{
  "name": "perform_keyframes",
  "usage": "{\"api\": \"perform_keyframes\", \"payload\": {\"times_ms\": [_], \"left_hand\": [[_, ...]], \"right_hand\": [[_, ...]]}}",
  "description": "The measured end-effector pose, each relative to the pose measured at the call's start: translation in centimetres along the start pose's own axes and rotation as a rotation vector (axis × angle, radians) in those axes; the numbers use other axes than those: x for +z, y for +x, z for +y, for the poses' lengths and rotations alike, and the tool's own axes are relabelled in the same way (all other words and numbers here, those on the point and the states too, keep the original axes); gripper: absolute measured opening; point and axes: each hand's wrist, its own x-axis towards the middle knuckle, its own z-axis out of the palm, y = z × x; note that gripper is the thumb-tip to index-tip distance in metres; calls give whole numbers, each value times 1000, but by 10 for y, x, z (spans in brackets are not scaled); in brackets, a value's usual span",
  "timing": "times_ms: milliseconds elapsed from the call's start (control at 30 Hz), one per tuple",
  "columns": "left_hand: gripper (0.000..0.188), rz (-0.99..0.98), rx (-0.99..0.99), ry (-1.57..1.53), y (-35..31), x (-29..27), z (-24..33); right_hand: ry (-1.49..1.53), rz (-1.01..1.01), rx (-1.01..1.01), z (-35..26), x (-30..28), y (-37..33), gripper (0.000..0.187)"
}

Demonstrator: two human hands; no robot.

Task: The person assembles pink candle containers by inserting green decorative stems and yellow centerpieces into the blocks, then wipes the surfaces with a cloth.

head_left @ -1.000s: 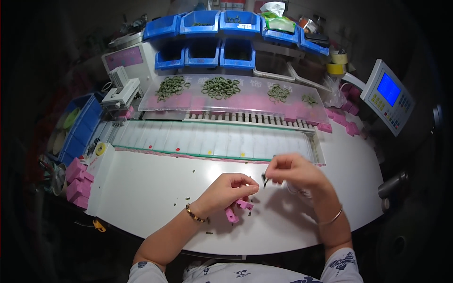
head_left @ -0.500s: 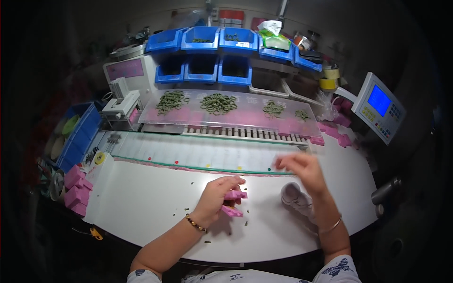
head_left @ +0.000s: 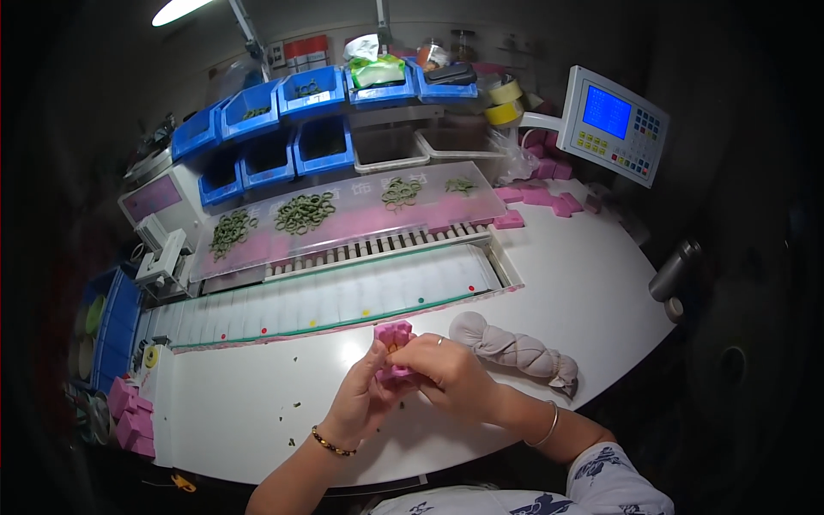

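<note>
In front of me, over the white table, my left hand (head_left: 356, 399) is closed around a pink rubber mould (head_left: 393, 331) and holds it up. The mould looks parted, with a bit of orange-brown showing inside. My right hand (head_left: 453, 371) is closed too, its fingertips pressed together at the mould's inner side. Whatever those fingertips pinch is hidden. A twisted, pale cloth roll (head_left: 519, 350) lies on the table just beyond my right hand. Small dark green scraps (head_left: 297, 404) are scattered left of my hands.
Piles of green rings (head_left: 305, 213) lie on a translucent panel (head_left: 266, 255) at the back. Before it runs a glass-topped strip (head_left: 283, 313) with coloured dots. Blue bins (head_left: 313, 101) stand behind. Pink blocks (head_left: 129, 421) sit left; a control screen (head_left: 606, 112) and grey flask (head_left: 676, 268) right.
My right hand has come in from the right to meet the mould in my left hand. The mould has been raised and turned. The whole view has swung to the right.
</note>
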Motion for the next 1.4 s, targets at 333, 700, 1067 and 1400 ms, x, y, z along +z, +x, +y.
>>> {"api": "perform_keyframes", "payload": {"times_ms": [333, 700, 1067, 1400], "left_hand": [[67, 5, -96, -174, 25, -35, 20], [71, 261, 224, 327, 10, -24, 30], [65, 201, 80, 153, -2, -24, 19], [59, 232, 109, 182, -11, -6, 10]], "right_hand": [[-470, -136, -415, -24, 5, -28, 43], [-739, -295, 256, 7, -61, -71, 64], [-427, -534, 258, -21, -62, -53, 86], [-792, -53, -291, -60, -50, 8, 54]]}}
